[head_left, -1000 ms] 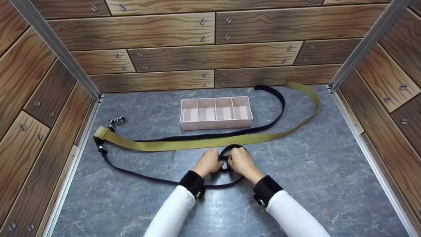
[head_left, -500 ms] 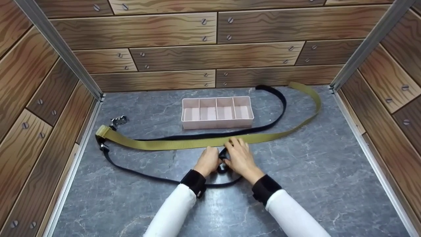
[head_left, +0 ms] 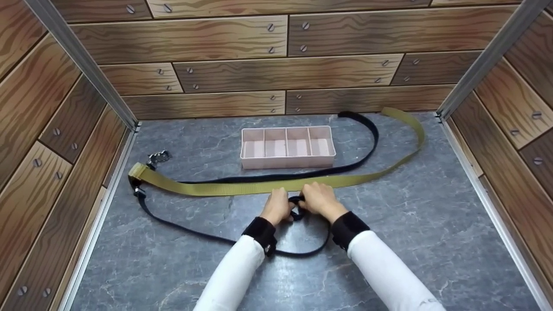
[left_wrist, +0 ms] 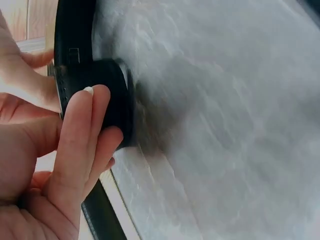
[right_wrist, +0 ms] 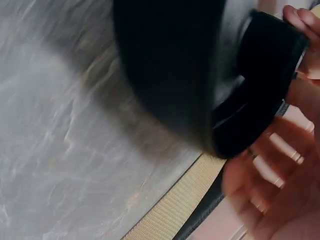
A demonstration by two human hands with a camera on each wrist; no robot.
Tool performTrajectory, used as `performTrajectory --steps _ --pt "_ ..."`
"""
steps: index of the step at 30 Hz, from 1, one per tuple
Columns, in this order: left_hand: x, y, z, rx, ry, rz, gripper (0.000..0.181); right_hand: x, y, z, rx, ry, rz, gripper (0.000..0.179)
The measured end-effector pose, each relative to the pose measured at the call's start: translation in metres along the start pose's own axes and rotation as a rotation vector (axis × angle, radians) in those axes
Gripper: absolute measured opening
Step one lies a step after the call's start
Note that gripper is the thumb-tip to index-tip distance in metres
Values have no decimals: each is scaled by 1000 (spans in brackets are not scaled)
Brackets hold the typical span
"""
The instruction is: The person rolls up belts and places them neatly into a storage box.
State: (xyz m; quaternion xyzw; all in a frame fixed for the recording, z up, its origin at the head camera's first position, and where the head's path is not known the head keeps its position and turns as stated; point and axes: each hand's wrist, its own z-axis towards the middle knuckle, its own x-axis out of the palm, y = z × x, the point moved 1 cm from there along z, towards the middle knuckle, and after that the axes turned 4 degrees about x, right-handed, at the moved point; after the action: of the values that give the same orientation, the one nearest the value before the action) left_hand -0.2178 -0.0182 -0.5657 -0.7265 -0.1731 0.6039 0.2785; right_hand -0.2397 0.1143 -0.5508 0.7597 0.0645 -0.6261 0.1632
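A black belt (head_left: 185, 231) has one end wound into a small coil (head_left: 297, 214), held between both hands over the floor. My left hand (head_left: 276, 207) pinches the coil from the left; in the left wrist view, its fingers lie along the coil's dark side (left_wrist: 116, 95). My right hand (head_left: 321, 199) grips the belt at the coil's right side, and in the right wrist view its fingers (right_wrist: 240, 185) curl round the back of the rolled part (right_wrist: 272, 55). From the hands the belt loops toward the person, then runs left to a metal fitting (head_left: 139, 192).
Behind the hands lies an olive webbing belt (head_left: 207, 190), with another black belt (head_left: 259, 177) alongside it. A shiny metal buckle (head_left: 159, 156) is at the left. Farther back stands a pink tray (head_left: 285, 163) with several compartments. Wood-patterned walls (head_left: 229, 39) enclose the floor.
The right hand spread its fingers over the coil, then curled them on the belt again. Both hands moved slightly away from the person. The belt's loose loop now hangs wider and nearer the person.
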Motion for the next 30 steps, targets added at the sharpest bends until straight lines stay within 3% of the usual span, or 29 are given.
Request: performTrajectory --steps 5,10,14,18,22,27,30 --pt "-6 -3 2 36 12 110 13 2 -3 5 -174 -111 -73 20" --pt "-16 0 3 50 92 185 18 7 -8 6 -322 -211 -131 21" --pt "-18 5 8 55 88 111 18 13 -12 6 -375 -249 -142 19" --pt "-13 8 14 115 48 25 14 18 -14 6 -388 -268 -94 15" --pt "-7 9 18 105 18 -41 9 21 -14 5 -318 -227 29 7" --pt "-2 5 18 40 -12 -95 28 16 -16 -3 -26 -131 218 8" --pt "2 0 17 9 -5 -120 30 13 -19 -6 37 -112 209 8"
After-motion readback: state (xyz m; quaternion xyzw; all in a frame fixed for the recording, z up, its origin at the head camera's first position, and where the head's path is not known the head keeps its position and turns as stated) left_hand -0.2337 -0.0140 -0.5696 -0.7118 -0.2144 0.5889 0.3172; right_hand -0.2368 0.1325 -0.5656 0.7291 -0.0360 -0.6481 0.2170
